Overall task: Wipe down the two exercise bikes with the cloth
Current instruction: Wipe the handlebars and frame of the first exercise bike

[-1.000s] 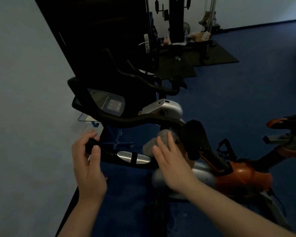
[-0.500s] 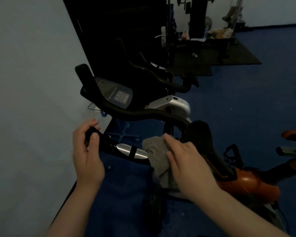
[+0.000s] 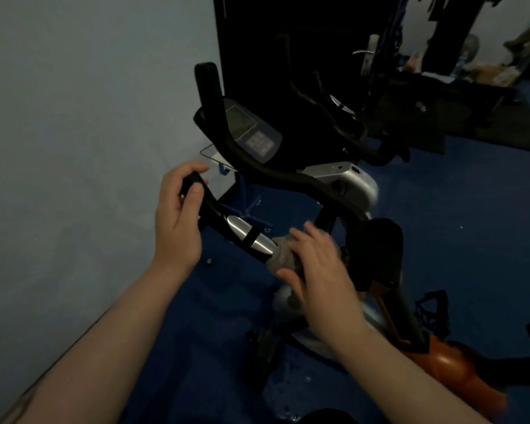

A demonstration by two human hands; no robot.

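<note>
Two bare forearms reach in from the bottom edge toward the near exercise bike (image 3: pixel 343 185). The right hand (image 3: pixel 322 270) lies over a grey cloth (image 3: pixel 283 255), fingers spread and fairly straight, pressing the cloth around the near handlebar (image 3: pixel 224 221) just past its silver grip sensor (image 3: pixel 248 235); the thumb runs along the cloth's near side. The hand is blurred, so how tightly it wraps the cloth is hard to tell. The left hand (image 3: pixel 178 221) grasps the black tip of that same handlebar, fingers curled over the top and the thumb pressed on its near face.

Just right of the cloth stands the bike's black foam-covered handlebar end (image 3: pixel 377 249), upright. Below it are the bike's silver housing and an orange frame part (image 3: pixel 453 371) running toward the lower right corner, over blue floor (image 3: pixel 456 240).

Beyond the hands, the bike's console (image 3: pixel 254 133) tilts up toward the camera between the curved black bars, close to the pale wall (image 3: pixel 74 117) on the left. Farther back, dark handlebars of a second machine (image 3: pixel 343 117) rise before a black panel, and a door handle (image 3: pixel 367 53) shows near the top.
</note>
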